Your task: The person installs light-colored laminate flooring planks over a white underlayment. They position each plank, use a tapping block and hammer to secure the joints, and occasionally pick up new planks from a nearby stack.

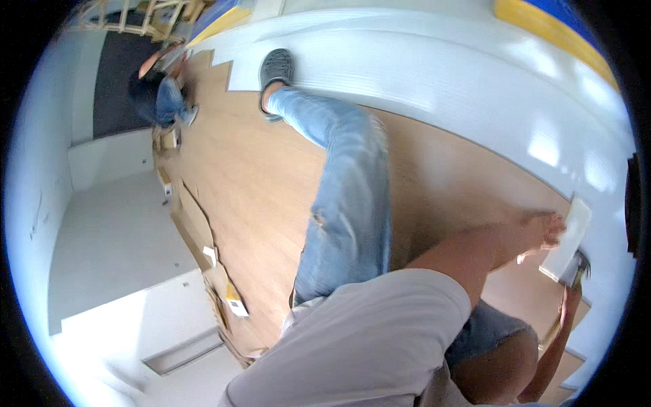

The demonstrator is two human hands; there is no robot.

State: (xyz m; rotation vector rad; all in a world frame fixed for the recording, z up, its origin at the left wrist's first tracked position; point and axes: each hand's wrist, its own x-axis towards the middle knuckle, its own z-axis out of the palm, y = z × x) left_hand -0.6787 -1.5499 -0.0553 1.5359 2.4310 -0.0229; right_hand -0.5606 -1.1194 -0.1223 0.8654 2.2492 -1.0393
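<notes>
My left hand (546, 229), somewhat blurred, has its fingers bent against the edge of a flat white block (574, 230). This block lies where the wood-look floor planks (434, 169) meet the pale underlay (420, 61). My right hand (571, 297) is closed around the handle of a hammer (581, 266). The hammer's dark head is close to the lower end of the block; whether they touch I cannot tell. My leg in light blue jeans (346, 197) stretches over the planks, its grey shoe (277, 66) by the underlay's edge.
Another person (156, 91) crouches at the far left. Torn cardboard (196, 217) and a small yellow-and-white box (235, 300) lie along the planks' left side. White walls (108, 244) border the left. A blue-and-yellow pack (556, 30) lies at the upper right.
</notes>
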